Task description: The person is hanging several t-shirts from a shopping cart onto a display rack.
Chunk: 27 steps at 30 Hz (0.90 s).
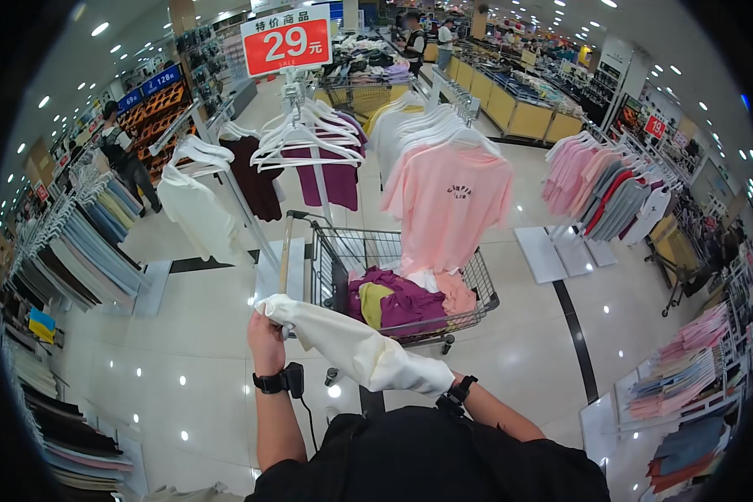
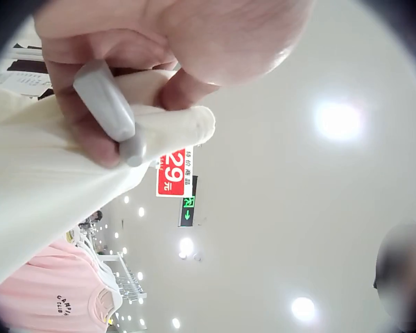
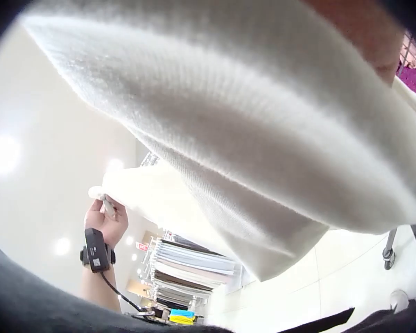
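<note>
A white garment (image 1: 351, 343) stretches between the two hands in front of the body. At its left end, my left hand (image 1: 266, 343) pinches the cloth. The left wrist view shows a grey plastic security tag (image 2: 105, 104) at the fingers of that hand, beside the rolled cloth edge. White fabric covers most of my right hand (image 3: 371, 35), which shows only as a blurred patch in the right wrist view; its fingers are hidden. Beyond the garment stands a wire shopping cart (image 1: 487, 289) with a purple garment (image 1: 402, 305) and other clothes inside.
A rack with white hangers (image 1: 305, 142) stands ahead under a red price sign (image 1: 286, 42). A pink T-shirt (image 1: 448, 201) hangs over the cart. Clothes racks line both sides, including hanging trousers (image 1: 88, 259) at left and folded clothes (image 1: 686, 368) at right.
</note>
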Motion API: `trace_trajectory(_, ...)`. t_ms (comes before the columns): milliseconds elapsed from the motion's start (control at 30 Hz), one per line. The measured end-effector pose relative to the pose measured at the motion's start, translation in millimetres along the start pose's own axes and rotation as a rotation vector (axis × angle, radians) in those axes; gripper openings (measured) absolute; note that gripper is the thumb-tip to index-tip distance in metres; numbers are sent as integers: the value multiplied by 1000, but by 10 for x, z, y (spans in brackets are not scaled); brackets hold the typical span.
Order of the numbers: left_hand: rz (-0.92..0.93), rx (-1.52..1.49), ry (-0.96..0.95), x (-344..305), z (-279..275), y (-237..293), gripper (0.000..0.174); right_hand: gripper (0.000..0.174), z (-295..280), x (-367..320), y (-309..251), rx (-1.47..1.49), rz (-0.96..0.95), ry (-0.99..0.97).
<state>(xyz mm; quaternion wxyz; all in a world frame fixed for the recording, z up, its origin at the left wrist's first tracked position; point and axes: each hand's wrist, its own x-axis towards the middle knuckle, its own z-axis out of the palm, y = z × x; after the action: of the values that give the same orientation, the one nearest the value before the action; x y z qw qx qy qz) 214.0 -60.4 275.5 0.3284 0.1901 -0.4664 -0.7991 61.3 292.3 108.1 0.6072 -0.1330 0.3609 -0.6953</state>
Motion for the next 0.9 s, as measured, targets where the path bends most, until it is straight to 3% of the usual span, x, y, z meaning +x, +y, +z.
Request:
trace_trajectory(33, 31, -17, 28, 0, 9, -20, 36, 48, 2, -129, -161, 296, 119, -122)
trace_trajectory(67, 32, -17, 27, 3, -8, -36, 36, 48, 30, -190, -309, 295, 117, -123)
trace_trajectory(133, 151, -36, 153, -1, -91, -69, 37, 47, 253, -290, -719, -423, -215, -97)
trace_trajectory(167, 145, -86, 142, -35, -124, -1, 29, 47, 361, -363, -938, -785, -375, -86)
trace_trajectory(200, 148, -95, 157, -54, -123, 41, 29, 47, 440, -493, -1154, -462, -367, 88)
trace_trajectory(233, 129, -86, 160, -72, -136, 73, 29, 56, 711, -447, -1427, 117, -502, -48)
trace_trajectory(300, 87, -64, 185, -126, -238, 22, 29, 89, 1096, -342, -1908, 237, -659, 54)
trace_trajectory(333, 56, -100, 119, -115, -273, -66, 29, 100, 1187, -222, -2048, 184, -685, -13)
trace_trajectory(367, 24, -137, 52, -88, -290, -155, 29, 81, 1108, -92, -2114, 175, -642, -50)
trace_trajectory(400, -34, -117, 76, -52, -279, -239, 30, 81, 1000, 92, -2125, 193, -622, -28)
trace_trajectory(467, -63, -74, 56, 0, -153, -334, 33, 53, 770, 507, -2160, -973, -473, 424)
trace_trajectory(533, -74, -76, -16, 102, -153, -441, 32, 25, 886, 957, -2009, -192, -434, 355)
trace_trajectory(567, -90, -88, -3, 139, -123, -475, 32, 18, 685, 1089, -1945, -187, -281, 399)
trace_trajectory(600, -109, -99, 27, 179, -127, -552, 28, 18, 735, 1158, -1921, -187, -262, 393)
trace_trajectory(667, -375, 316, -90, 316, -470, -698, 22, 14, 904, 1306, -1905, -150, -328, 299)
trace_trajectory(733, -384, 487, -180, 384, -471, -628, 25, 20, 1054, 1424, -1906, -183, -302, 271)
trace_trajectory(800, -159, 1068, -222, 358, -450, -504, 35, 29, 1274, 1506, -1886, -386, -368, 353)
trace_trajectory(867, -225, 1010, -238, 483, -449, -458, 44, 35, 1387, 1543, -1902, -432, -341, 336)
trace_trajectory(900, -79, 969, -234, 533, -366, -401, 49, 33, 1485, 1556, -1916, -520, -289, 307)
